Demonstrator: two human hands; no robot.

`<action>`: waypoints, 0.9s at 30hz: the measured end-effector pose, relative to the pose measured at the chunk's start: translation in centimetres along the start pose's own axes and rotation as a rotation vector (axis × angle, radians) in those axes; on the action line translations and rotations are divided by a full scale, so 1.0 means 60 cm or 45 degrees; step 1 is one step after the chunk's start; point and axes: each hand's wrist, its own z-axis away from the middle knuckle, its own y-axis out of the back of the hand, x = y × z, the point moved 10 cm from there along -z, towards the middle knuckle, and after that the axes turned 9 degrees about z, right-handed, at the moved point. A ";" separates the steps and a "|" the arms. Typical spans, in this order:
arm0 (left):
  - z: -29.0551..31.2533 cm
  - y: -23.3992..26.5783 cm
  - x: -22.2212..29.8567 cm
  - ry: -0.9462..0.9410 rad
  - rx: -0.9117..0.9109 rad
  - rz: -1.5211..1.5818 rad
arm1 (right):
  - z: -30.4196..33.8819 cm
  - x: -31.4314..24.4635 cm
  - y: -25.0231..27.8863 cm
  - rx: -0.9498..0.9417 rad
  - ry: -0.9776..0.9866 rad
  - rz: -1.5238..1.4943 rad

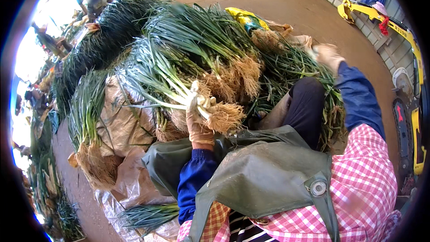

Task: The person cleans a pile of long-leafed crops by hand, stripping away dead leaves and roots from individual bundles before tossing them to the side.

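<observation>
My gloved left hand [198, 123] is closed around a bunch of leeks [177, 92]. Their green leaves point away to the upper left, and the tangled tan roots [225, 117] stick out to the right of the glove. My right hand [328, 57], also gloved, is stretched far to the right, over the edge of a heap of loose green leaves [291, 65]. Motion smears its fingers, so whether it holds anything is unclear. Just beyond the left hand lie more leeks [192, 33], their thick roots [242, 78] toward me.
A rooted bunch [87, 121] leans on a brown sack [123, 112] at left. Beyond it runs a long dark-green row [112, 27]. A yellow bag [246, 18] lies behind the heap. Yellow machinery [371, 11] stands at right. Cut leaves [148, 217] rest on plastic sheeting near me.
</observation>
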 end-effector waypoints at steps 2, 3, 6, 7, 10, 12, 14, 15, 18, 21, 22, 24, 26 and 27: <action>-0.009 0.127 -0.006 0.006 0.349 -0.068 | -0.008 -0.204 0.089 -0.083 0.159 -0.397; -0.024 0.133 -0.025 0.028 0.256 0.026 | -0.021 -0.271 0.076 -0.156 0.312 -1.020; -0.029 0.152 -0.048 0.169 0.296 -0.081 | -0.068 -0.496 0.118 0.084 0.566 -0.677; -0.040 0.166 -0.049 0.205 0.123 0.066 | -0.074 -0.551 0.139 0.064 0.468 -0.626; -0.036 0.137 -0.036 0.039 0.281 -0.137 | -0.162 -0.627 0.088 0.232 0.387 -0.773; -0.040 0.140 -0.035 0.001 0.269 -0.093 | -0.202 -0.655 0.055 0.035 0.356 -0.827; -0.038 0.144 -0.029 -0.039 0.300 -0.165 | -0.205 -0.671 0.036 -0.214 0.399 -0.973; -0.032 0.145 -0.029 -0.016 0.359 -0.202 | -0.190 -0.686 0.060 -0.101 0.561 -1.268; -0.046 0.179 -0.044 0.032 0.272 -0.079 | -0.113 -0.742 0.072 -0.623 0.578 -2.004; -0.037 0.205 -0.069 0.177 0.225 0.050 | -0.045 -0.746 0.081 -0.727 0.435 -1.945; -0.047 0.238 -0.076 0.156 0.197 0.087 | -0.060 -0.770 0.069 -0.754 0.576 -1.932; -0.033 0.129 -0.078 0.153 0.233 0.105 | -0.093 -0.750 0.001 -0.781 0.453 -2.066; -0.022 0.124 -0.066 0.119 0.309 0.065 | -0.088 -0.751 -0.001 -0.749 0.507 -2.062; -0.017 0.130 -0.061 0.098 0.351 0.048 | -0.068 -0.750 0.014 -0.782 0.599 -2.009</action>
